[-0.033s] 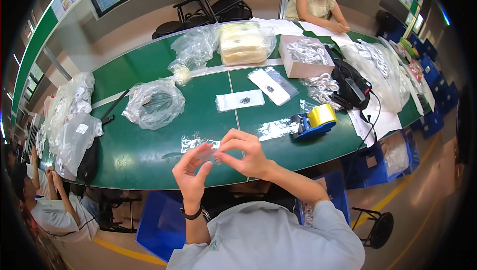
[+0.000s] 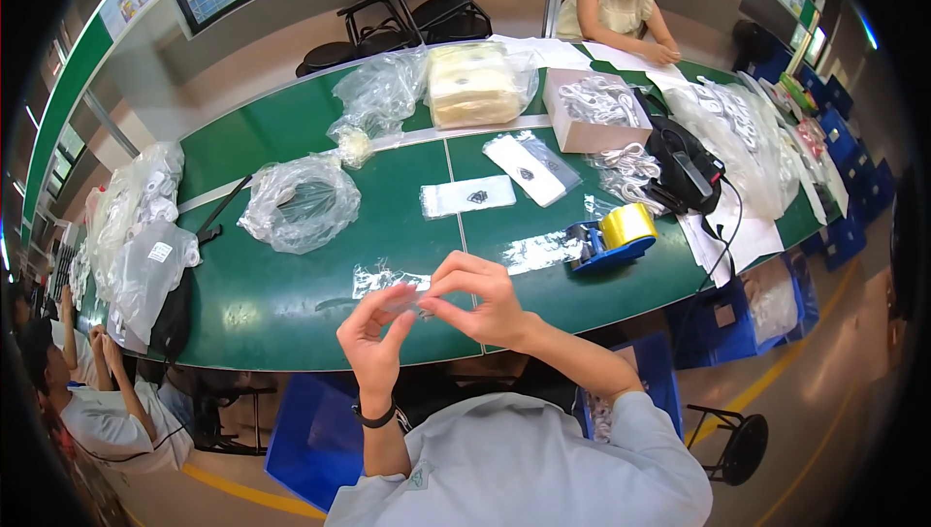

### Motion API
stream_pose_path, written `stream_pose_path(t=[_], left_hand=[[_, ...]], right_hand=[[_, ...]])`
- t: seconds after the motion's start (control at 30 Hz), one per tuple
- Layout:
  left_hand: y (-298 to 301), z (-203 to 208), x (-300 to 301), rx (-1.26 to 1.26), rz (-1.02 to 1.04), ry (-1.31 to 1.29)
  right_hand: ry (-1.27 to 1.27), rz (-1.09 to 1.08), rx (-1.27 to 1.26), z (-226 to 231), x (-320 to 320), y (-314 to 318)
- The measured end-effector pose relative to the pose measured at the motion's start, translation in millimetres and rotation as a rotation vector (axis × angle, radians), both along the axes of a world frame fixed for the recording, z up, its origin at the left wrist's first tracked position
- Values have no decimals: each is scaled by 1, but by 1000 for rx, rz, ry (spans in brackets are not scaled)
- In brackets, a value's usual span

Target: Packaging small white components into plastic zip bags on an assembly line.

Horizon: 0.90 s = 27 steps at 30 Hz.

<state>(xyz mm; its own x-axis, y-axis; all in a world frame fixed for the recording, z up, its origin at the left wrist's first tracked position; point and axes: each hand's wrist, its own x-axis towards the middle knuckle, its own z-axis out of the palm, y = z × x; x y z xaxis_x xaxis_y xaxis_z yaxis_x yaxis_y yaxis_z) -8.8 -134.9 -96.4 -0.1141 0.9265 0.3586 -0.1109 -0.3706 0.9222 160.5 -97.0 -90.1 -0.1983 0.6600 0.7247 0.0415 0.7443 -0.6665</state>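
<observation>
My hands meet over the front edge of the green table, with a small piece of clear plastic film [image 2: 401, 303] between them. In my right hand [image 2: 480, 302] the thumb and index finger are pinched together on the film's right end. My left hand [image 2: 371, 335] curves around its other end, fingertips against it and thumb a little lower; its exact grip is hard to make out. Just beyond my fingers, clear film strips [image 2: 378, 277] lie flat on the table. Another shiny clear strip [image 2: 541, 252] stretches beside a blue tape dispenser [image 2: 611, 248] with a yellow roll.
Beyond my hands lie a flat white pouch [image 2: 469, 197], a second pouch [image 2: 529, 170] and a crumpled clear bag [image 2: 301, 203]. Farther back are a stack of pale packets [image 2: 471, 87] and a box of white cables [image 2: 599, 110]. Co-workers sit at left and far right.
</observation>
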Motion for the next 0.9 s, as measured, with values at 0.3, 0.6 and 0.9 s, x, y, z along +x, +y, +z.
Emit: stream_pose_path(t=[0.3, 0.6, 0.9], left_hand=[[2, 0, 0, 45, 32, 57], [-4, 12, 15, -46, 32, 23], [4, 11, 11, 36, 25, 85]], right_hand=[[-98, 74, -33, 14, 30, 1], [13, -21, -127, 12, 29, -5], [32, -23, -217, 19, 34, -4]])
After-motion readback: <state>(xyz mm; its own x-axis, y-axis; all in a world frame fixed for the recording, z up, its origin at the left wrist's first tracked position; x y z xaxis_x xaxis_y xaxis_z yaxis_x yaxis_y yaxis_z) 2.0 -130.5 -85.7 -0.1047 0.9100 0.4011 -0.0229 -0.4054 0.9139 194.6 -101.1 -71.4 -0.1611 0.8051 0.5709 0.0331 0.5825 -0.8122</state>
